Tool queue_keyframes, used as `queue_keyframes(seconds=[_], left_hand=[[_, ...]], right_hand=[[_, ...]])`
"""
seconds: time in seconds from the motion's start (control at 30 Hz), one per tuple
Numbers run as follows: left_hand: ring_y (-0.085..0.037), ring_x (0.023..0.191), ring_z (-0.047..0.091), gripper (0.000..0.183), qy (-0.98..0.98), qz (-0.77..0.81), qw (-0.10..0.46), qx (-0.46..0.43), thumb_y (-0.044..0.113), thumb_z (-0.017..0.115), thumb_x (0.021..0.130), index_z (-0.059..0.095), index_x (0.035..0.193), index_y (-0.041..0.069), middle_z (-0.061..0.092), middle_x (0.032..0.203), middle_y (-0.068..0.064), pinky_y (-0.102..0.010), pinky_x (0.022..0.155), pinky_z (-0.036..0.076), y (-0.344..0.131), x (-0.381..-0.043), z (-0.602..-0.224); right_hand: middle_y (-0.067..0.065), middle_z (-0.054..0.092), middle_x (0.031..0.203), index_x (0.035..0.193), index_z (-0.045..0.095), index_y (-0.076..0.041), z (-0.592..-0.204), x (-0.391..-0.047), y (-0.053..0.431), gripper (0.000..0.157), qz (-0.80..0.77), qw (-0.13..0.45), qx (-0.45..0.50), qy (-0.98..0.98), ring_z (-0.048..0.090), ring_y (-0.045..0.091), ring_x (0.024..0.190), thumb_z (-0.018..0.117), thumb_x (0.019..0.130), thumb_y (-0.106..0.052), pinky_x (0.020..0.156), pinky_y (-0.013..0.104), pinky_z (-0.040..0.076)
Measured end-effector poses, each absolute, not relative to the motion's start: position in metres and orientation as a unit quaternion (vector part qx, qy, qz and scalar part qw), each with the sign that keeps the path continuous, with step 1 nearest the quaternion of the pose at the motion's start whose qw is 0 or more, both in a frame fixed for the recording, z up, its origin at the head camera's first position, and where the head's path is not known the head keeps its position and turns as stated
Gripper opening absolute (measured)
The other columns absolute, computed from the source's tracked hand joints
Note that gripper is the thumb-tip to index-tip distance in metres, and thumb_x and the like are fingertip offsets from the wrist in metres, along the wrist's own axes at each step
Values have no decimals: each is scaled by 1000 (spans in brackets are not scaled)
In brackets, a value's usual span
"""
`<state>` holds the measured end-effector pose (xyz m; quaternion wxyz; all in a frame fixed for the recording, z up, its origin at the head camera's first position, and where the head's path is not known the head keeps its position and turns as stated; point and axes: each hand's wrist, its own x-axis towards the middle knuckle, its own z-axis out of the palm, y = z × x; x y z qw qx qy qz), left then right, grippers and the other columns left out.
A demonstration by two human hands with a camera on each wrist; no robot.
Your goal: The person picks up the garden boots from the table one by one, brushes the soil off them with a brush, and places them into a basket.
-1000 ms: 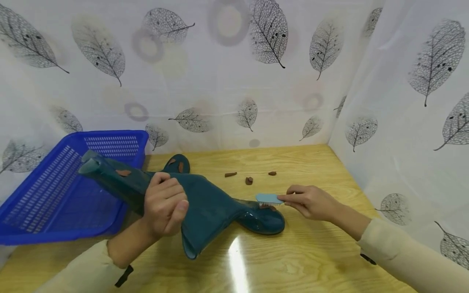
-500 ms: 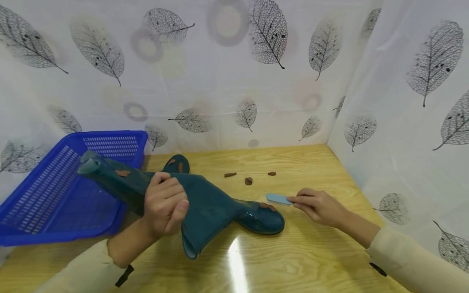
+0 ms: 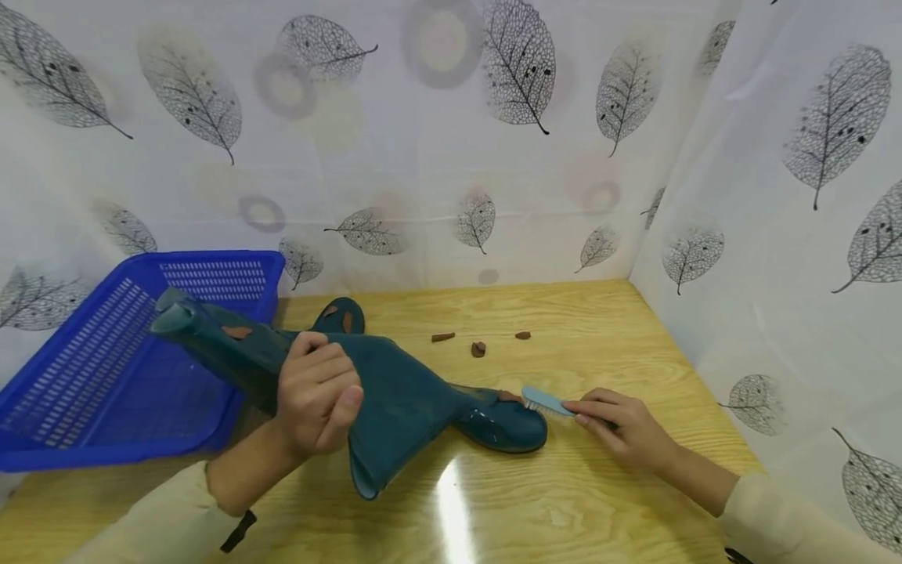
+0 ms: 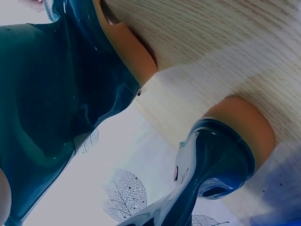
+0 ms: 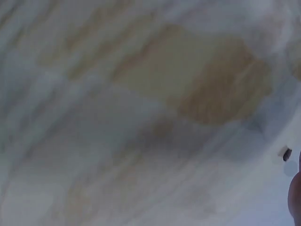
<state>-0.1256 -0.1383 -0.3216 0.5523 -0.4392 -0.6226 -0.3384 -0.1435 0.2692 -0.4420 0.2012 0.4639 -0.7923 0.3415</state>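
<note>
My left hand [image 3: 317, 395] grips the upper shaft of a teal rubber boot [image 3: 402, 392], which lies on its way across the table with its toe to the right. Brown, mud-like patches [image 3: 509, 397] mark the toe. Between thumb and fingers, my right hand [image 3: 623, 427] pinches a light blue brush [image 3: 546, 401], bristles down, its head right at the toe. A second teal boot [image 3: 239, 345] lies behind the left hand, also with brown patches. In the left wrist view both boots show orange-tan soles [image 4: 136, 54]. Only a finger [image 5: 295, 200] edges into the right wrist view.
A blue plastic basket [image 3: 106, 458] stands at the left, its rim overlapped by the second boot's shaft. Small brown pieces [image 3: 478, 349] lie on the wooden table [image 3: 599, 501] behind the brush. Leaf-patterned white sheets [image 3: 423, 157] enclose the back and right.
The brush has come off the brown patch, moved right, then lower with its head tilted up at the toe's outer side. My left hand and both boots have stayed still.
</note>
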Motion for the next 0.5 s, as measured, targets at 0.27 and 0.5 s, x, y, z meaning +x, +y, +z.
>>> queue_keyframes(seconds=[0.27, 0.5], left_hand=[[-14, 45, 35, 50, -626, -341, 550, -435, 19, 39, 94, 40, 44, 13, 44, 46, 0, -36, 64, 27, -138, -126, -323], [-14, 44, 34, 50, -624, -341, 551, -437, 19, 39, 93, 40, 44, 13, 43, 46, 0, -36, 64, 27, -137, -128, -322]], right_hand=[[4, 64, 85, 108, 68, -2, -456, -137, 249, 39, 403, 198, 407, -795, 46, -3, 61, 66, 73, 16, 54, 6, 37], [0, 65, 88, 111, 68, -6, -448, -142, 233, 36, 400, 184, 397, -806, 46, -3, 63, 65, 78, 10, 54, 8, 38]])
